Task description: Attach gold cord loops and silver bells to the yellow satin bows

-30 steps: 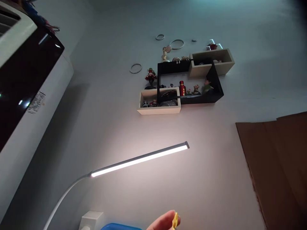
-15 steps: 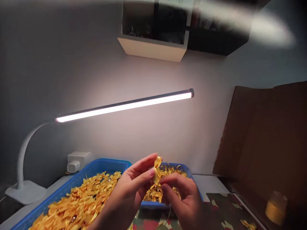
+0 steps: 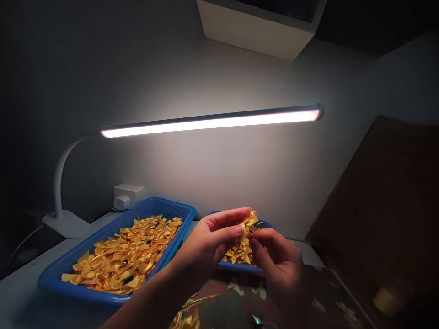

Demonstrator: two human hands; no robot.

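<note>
A yellow ribbon bow [image 3: 250, 219] is pinched between the thumb and fingers of my left hand [image 3: 214, 235], above the smaller blue basket. Just to its right, my right hand [image 3: 276, 256] has thumb and index finger pressed together close to the bow's lower part; whatever lies between those fingertips is too small to make out. Behind the hands, the smaller blue basket [image 3: 240, 267] holds yellow bows with thin gold ties. The larger blue basket [image 3: 85, 294] at the left is filled with yellow ribbon bows [image 3: 126, 256].
A lit bar lamp [image 3: 212, 122] stretches above the hands from its white base [image 3: 66, 224]. A white plug adapter [image 3: 127, 196] sits by the wall. More bows [image 3: 187, 320] lie on the camouflage cloth [image 3: 222, 310]. Brown cardboard [image 3: 384, 205] and a blurred yellow jar [image 3: 389, 299] are at the right.
The view has tilted down and shifted left, showing more of the larger basket and cloth. Both hands stay together at the bow, whose upper loop now points more to the right.
</note>
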